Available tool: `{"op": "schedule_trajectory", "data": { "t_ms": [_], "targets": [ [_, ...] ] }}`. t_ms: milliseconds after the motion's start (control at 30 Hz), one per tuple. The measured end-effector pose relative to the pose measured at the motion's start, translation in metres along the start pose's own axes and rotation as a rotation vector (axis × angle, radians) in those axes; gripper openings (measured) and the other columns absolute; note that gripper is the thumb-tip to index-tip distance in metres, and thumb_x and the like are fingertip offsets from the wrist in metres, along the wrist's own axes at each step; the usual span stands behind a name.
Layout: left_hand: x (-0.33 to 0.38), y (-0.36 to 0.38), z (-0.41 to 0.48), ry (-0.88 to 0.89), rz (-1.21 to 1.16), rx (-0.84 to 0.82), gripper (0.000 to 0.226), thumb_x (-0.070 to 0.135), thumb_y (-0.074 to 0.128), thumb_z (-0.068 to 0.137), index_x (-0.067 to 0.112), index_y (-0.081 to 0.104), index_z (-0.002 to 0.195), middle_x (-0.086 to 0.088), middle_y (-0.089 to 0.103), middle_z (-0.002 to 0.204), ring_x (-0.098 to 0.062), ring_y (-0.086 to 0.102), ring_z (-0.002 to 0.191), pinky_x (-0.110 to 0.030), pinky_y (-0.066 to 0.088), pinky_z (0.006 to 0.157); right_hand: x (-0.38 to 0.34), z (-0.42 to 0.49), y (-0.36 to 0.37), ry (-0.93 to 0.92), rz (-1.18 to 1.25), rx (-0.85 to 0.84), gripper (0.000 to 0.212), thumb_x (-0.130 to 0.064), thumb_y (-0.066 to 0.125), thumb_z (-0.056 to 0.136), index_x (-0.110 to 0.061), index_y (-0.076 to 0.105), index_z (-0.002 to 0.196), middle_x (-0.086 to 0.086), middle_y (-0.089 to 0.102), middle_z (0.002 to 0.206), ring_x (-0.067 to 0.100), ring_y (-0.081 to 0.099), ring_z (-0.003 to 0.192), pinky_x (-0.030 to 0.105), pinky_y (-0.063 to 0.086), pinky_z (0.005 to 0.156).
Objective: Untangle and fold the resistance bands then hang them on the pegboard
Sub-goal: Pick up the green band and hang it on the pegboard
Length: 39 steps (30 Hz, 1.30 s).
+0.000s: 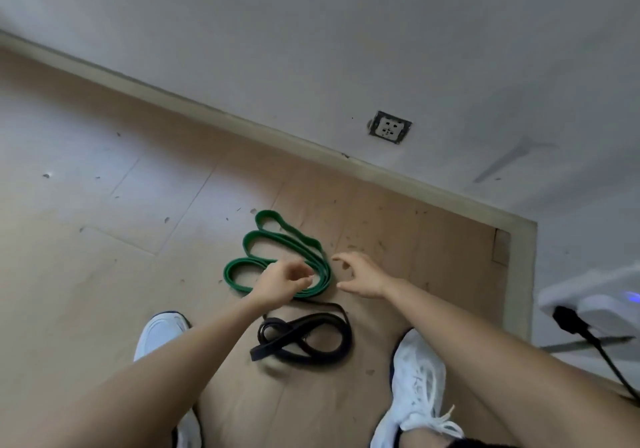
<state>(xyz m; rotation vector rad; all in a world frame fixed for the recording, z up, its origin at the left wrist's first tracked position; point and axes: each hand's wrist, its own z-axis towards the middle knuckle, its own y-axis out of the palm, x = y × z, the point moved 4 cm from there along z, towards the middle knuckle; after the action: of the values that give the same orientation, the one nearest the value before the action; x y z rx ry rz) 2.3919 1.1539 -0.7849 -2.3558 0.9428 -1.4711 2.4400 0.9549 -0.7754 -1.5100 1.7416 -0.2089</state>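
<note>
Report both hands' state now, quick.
Left hand: fingers curled, pinching the green band.
Right hand: open, holding nothing, beside the band.

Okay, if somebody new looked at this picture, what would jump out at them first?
The bright green band, laid in loops on the wooden floor at centre, with the left hand pinching its gathered end and the right hand open just beside it. Right below lies the black band in a tangled figure-eight, between two white shoes.
</note>
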Motion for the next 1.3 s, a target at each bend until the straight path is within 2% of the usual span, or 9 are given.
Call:
{"op": "schedule_trajectory", "data": {
  "t_ms": [133,233,333,467,633,767,900,1033,1300],
  "targets": [
    [-0.035,0.028,0.014,0.018,0.243,0.117,0.034,0.04,0.069,0.09,0.03,0.067,0.122,0.012,0.068,0.117,-0.014,0.062,0.109,-0.037,0.05,0.092,0.028,0.024,0.035,0.034,0.07,0.041,0.081,-0.033,0.077,0.085,-0.04,0.034,0.154,0.009,0.04,0.157,0.027,0.035,0.147,0.042,0.035,0.118],
    [-0.052,0.05,0.02,0.035,0.481,0.088,0.046,0.049,0.065,0.09,0.033,0.06,0.133,0.009,0.064,0.125,-0.022,0.054,0.121,-0.04,0.035,0.096,0.037,0.033,0.054,0.019,0.079,0.035,0.088,-0.033,0.077,0.085,-0.05,0.025,0.154,0.007,0.033,0.163,0.028,0.021,0.154,0.044,0.028,0.122],
    [-0.056,0.063,0.022,0.093,0.58,0.089,0.036,0.043,0.065,0.092,0.03,0.066,0.126,0.006,0.067,0.118,-0.027,0.055,0.113,-0.042,0.027,0.088,0.035,0.038,0.063,-0.067,0.032,-0.02,0.087,-0.032,0.077,0.087,-0.05,0.025,0.154,0.005,0.041,0.148,0.03,0.036,0.142,0.041,0.035,0.117],
    [-0.054,0.049,0.026,0.114,0.467,0.089,0.027,0.04,0.058,0.098,0.03,0.066,0.122,0.009,0.065,0.116,-0.019,0.054,0.111,-0.037,0.02,0.081,0.027,0.042,0.053,-0.123,-0.008,-0.007,0.079,-0.033,0.079,0.084,-0.041,0.038,0.152,0.005,0.039,0.141,0.027,0.038,0.134,0.04,0.036,0.115],
    [-0.028,-0.009,0.024,0.081,0.18,-0.007,0.033,0.053,0.055,0.09,0.03,0.069,0.108,0.011,0.07,0.099,-0.013,0.062,0.095,-0.041,0.034,0.092,-0.005,0.047,0.025,-0.216,0.043,0.116,0.07,-0.024,0.087,0.074,-0.031,0.055,0.135,0.002,0.036,0.13,0.023,0.036,0.127,0.036,0.036,0.111],
    [0.004,-0.067,0.009,0.038,-0.108,0.007,0.024,0.046,0.066,0.08,0.024,0.071,0.089,0.004,0.067,0.081,-0.014,0.064,0.075,-0.034,0.049,0.073,-0.048,0.049,-0.005,-0.321,0.078,0.249,0.046,-0.014,0.08,0.076,-0.021,0.066,0.118,0.004,0.051,0.132,0.026,0.044,0.123,0.036,0.038,0.105],
    [0.035,-0.115,-0.016,0.039,-0.108,0.038,0.019,0.019,0.082,0.08,0.018,0.072,0.097,0.001,0.068,0.082,-0.007,0.066,0.071,-0.018,0.051,0.063,-0.089,0.041,-0.039,-0.376,0.153,0.267,0.036,-0.01,0.075,0.079,-0.02,0.067,0.112,0.006,0.067,0.113,0.024,0.055,0.112,0.035,0.044,0.093],
    [0.069,-0.158,-0.037,0.111,-0.069,0.106,0.034,0.024,0.086,0.078,0.02,0.07,0.109,-0.006,0.073,0.092,-0.023,0.072,0.079,-0.033,0.061,0.069,-0.124,0.015,-0.081,-0.444,0.201,0.255,0.032,-0.011,0.075,0.078,-0.018,0.067,0.108,0.002,0.07,0.106,0.021,0.063,0.103,0.04,0.051,0.094],
    [0.148,-0.217,-0.083,0.232,-0.003,0.249,0.045,0.02,0.09,0.075,0.018,0.064,0.111,-0.004,0.073,0.098,-0.02,0.075,0.083,-0.042,0.065,0.076,-0.189,-0.086,-0.178,-0.56,0.204,0.208,0.034,-0.017,0.073,0.085,-0.02,0.069,0.118,-0.002,0.073,0.103,0.011,0.068,0.093,0.022,0.055,0.077]
  ]
}}
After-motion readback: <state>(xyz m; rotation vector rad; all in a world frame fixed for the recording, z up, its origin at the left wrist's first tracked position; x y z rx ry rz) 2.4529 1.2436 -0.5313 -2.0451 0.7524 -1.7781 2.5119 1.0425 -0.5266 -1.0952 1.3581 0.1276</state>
